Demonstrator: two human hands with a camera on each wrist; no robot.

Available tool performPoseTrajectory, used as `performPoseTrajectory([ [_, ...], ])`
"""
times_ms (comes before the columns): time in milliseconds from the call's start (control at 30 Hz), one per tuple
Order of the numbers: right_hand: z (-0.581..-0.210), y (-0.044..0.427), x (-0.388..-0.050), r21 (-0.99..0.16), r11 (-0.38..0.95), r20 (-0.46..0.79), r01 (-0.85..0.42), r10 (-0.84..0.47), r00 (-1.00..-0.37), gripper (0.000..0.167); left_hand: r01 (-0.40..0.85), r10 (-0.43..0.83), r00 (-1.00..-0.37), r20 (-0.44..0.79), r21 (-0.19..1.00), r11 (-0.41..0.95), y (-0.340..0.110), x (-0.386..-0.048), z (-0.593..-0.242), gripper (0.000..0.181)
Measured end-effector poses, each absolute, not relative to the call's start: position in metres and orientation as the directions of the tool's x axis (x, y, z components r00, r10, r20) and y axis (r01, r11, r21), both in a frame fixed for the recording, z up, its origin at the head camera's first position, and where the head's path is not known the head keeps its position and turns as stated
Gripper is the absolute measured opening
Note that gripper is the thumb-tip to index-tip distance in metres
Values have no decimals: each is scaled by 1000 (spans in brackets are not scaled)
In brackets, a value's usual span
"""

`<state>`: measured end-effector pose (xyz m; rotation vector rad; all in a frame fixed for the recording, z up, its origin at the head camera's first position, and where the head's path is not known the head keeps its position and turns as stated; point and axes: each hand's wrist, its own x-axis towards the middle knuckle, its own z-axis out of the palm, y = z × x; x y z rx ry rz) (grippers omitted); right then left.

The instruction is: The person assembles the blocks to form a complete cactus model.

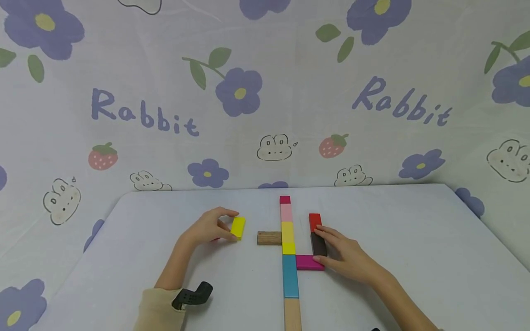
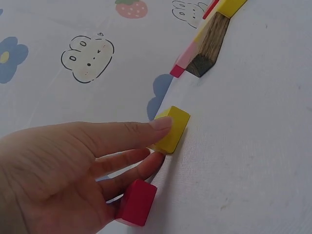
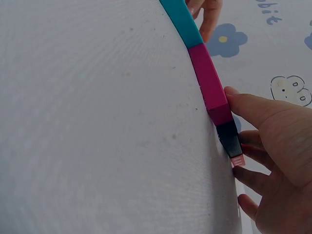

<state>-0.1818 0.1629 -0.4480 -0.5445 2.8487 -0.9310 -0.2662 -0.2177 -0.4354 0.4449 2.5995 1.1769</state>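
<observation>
My left hand [image 1: 209, 226] pinches a yellow block [image 1: 238, 228] between thumb and fingers, left of a line of blocks. Near its lower fingers is a red block [image 2: 138, 202]; whether they hold it or it lies on the table, I cannot tell. My right hand [image 1: 352, 257] is at the line's right side. Its fingertips touch a dark block [image 1: 318, 244] near where that meets a red block [image 1: 315, 222], and its thumb touches a magenta block [image 1: 308, 262]. The magenta block sticks out sideways from the blue block [image 1: 290, 276].
A brown wooden block [image 1: 269, 238] sticks out left from the line. Along the line lie a pink block [image 1: 286, 213], a pale yellow block [image 1: 287, 231], a bright yellow block [image 1: 288, 248] and a tan block [image 1: 292, 315]. A patterned cloth [image 1: 290, 115] hangs behind the white table [image 1: 393, 207].
</observation>
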Motion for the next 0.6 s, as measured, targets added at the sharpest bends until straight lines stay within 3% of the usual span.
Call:
performPoseTrajectory([
  [600, -450, 162, -182, -595, 747, 16, -297, -358, -934, 74, 172, 389, -915, -107, 768, 617, -219, -269, -439, 62],
])
